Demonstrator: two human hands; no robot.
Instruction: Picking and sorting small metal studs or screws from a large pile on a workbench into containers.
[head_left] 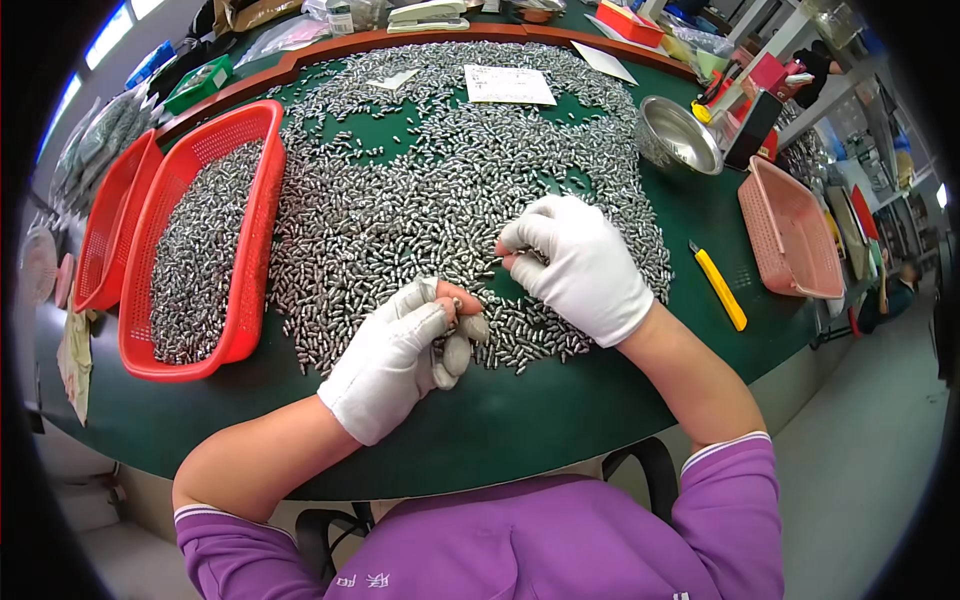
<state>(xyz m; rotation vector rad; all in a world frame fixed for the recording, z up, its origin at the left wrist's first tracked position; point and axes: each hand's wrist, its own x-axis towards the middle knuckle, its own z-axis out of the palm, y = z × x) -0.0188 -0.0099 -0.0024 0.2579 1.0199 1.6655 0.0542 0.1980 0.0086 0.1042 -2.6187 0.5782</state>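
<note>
Small shiny metal parts [400, 220], bullet-shaped, lie in a broad, mostly single-layer heap over the table. At the heap's near edge my left hand [395, 355], in a white glove with bare fingertips, is closed, its thumb and index finger pinching what looks like one small metal part [458, 304]. Its other fingers are curled, with greyed glove tips. My right hand [585, 265], gloved the same way, is held low over the middle right of the heap. Its fingers are bent, thumb and index fingertips close together at the parts; whatever lies between them is too small to make out.
A red basket [262, 240] full of the parts stands left, another red basket [105, 240] beside it. Right are a metal bowl [685, 130], a yellow cutter knife [722, 290] and a pink basket [815, 255]. Paper slips [510, 85] lie on the heap, before a wooden ledge [450, 37].
</note>
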